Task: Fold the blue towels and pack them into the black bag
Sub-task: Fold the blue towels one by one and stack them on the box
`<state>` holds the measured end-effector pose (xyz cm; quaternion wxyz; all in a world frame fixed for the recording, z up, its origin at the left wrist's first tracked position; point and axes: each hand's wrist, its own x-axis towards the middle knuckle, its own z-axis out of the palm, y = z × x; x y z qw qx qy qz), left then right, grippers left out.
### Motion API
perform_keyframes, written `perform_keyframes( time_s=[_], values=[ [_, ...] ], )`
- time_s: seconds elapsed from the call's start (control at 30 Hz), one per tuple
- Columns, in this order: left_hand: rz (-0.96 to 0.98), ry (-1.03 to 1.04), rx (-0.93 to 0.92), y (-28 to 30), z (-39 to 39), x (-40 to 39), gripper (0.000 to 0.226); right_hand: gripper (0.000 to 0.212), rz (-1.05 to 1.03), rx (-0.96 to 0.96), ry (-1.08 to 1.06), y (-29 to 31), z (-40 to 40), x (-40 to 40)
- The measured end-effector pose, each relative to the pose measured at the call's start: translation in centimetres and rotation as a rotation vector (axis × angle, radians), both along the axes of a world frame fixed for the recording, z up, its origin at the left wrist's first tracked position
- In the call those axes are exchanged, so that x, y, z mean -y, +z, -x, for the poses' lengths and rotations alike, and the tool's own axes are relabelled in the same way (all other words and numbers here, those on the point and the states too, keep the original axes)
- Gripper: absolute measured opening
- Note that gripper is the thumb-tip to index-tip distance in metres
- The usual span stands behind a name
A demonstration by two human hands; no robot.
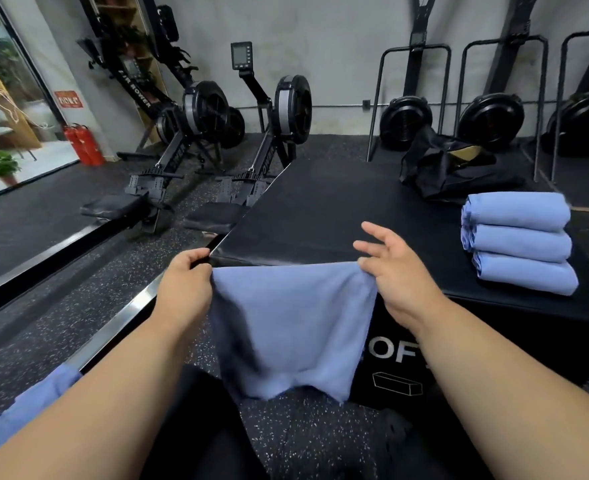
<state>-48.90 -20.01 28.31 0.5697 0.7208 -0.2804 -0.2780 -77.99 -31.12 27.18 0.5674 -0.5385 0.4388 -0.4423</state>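
A blue towel [291,327] hangs in front of me, its top edge level with the near edge of the black padded box [320,216]. My left hand [185,289] grips its top left corner. My right hand [395,268] pinches the top right corner with thumb and forefinger, the other fingers spread. Three folded blue towels [518,242] lie stacked at the box's right side. The black bag [455,171] lies crumpled and open at the far right of the box top. More blue cloth [26,407] lies at the lower left, partly hidden by my left arm.
Two rowing machines [196,140] stand on the speckled rubber floor to the left. Fan bikes and metal rails [410,98] line the back wall. Red fire extinguishers [83,143] stand by the glass door. A metal floor strip [119,323] runs diagonally at left.
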Motion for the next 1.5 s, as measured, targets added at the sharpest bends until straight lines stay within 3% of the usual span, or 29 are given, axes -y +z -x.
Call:
perform_keyframes(
  time_s=[0.1,0.2,0.27,0.33,0.47,0.8,1.03,1.2,1.27,1.37,1.47,1.5],
  values=[
    [0.001,0.0,0.056,0.2,0.1,0.1,0.034,0.061,-0.041,0.017,0.002,-0.6,0.7,0.2],
    [0.042,-0.091,-0.065,0.3,1.2,0.7,0.04,0.052,-0.257,0.12,0.118,-2.6,0.1,-1.0],
    [0.076,-0.14,-0.069,0.1,1.7,0.5,0.043,0.047,-0.259,0.231,0.037,-3.1,0.5,-1.0],
    [0.134,-0.155,-0.076,0.3,1.9,0.0,0.042,0.045,-0.223,0.257,-0.053,-3.2,1.3,-0.6],
    [0.172,-0.144,-0.078,0.4,1.6,-0.3,0.044,0.054,-0.111,0.046,0.025,-3.0,2.2,-1.3],
    [0.322,-0.255,0.062,3.7,0.9,3.0,0.039,0.053,0.285,-0.039,-0.126,4.8,3.5,4.0],
    [0.358,-0.328,0.135,7.8,-0.2,12.5,0.035,0.053,0.38,-0.073,-0.174,9.1,3.1,11.2],
    [0.358,-0.237,0.129,10.0,-1.9,22.4,0.031,0.055,0.402,-0.143,-0.116,11.1,0.8,20.1],
    [0.317,-0.231,0.213,9.6,-3.3,26.8,0.032,0.059,0.392,-0.19,-0.092,11.0,-0.7,24.3],
    [0.19,-0.256,0.24,6.3,-5.7,32.7,0.053,0.064,0.31,-0.309,0.008,8.9,-2.5,29.8],
    [-0.123,-0.356,0.231,0.4,-7.1,34.8,0.109,0.07,0.166,-0.544,0.164,3.5,-3.2,31.8],
    [-0.202,-0.401,0.234,-1.6,-7.3,34.5,0.113,0.072,0.144,-0.605,0.16,1.3,-3.2,31.6]
  ],
)
